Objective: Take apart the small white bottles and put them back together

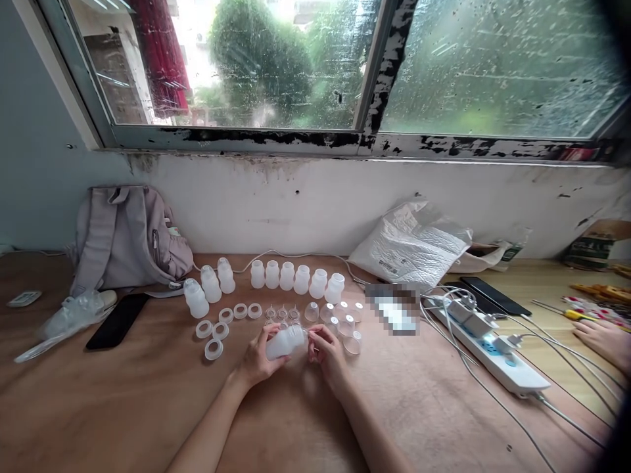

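My left hand (261, 358) is wrapped round a frosted white baby bottle (286, 343), tilted on its side with its top to the right. At that top end, the fingers of my right hand (325, 351) are closed in a pinch on what looks like its clear nipple; the tip is partly hidden. Just beyond my hands lie a few clear nipples (282, 313) and several clear domed caps (311, 311). White collar rings (213, 349) lie to the left. Behind stands a row of open bottles (286, 276), with three topped bottles (211, 284) left of it.
At left are a grey backpack (123, 236), a plastic bag (73, 318) and a black phone (117, 320). A silver padded bag (411, 243) leans on the wall. A power strip (493, 348) with trailing cables lies right. Another person's hand (604, 338) shows at the right edge.
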Motion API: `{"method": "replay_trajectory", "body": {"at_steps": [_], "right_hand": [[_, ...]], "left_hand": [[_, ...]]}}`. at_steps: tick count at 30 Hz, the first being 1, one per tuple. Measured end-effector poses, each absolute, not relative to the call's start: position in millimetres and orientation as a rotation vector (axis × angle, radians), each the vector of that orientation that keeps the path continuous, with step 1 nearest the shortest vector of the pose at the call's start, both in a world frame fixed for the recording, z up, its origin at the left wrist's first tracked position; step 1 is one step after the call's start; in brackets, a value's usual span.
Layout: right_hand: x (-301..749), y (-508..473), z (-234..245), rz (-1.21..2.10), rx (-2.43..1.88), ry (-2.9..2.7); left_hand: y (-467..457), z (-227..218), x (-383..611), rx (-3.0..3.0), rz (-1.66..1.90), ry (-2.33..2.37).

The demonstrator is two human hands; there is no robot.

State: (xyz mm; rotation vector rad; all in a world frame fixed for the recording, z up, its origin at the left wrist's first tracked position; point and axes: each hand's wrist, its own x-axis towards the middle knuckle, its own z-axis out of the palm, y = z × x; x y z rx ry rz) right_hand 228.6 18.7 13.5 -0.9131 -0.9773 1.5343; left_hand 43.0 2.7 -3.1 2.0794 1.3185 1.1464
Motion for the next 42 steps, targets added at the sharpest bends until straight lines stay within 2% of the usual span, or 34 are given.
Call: {"method": "replay_trajectory", "body": {"at_steps": [6,42], "right_hand": [[234,22,17,1.399,-0.979,-1.047],[230,21,9,1.269,-1.1,-1.2]], "left_hand": [[0,8,46,2.209,1.056,1.279],[-2,12,45,2.256,1.063,1.266]]}}
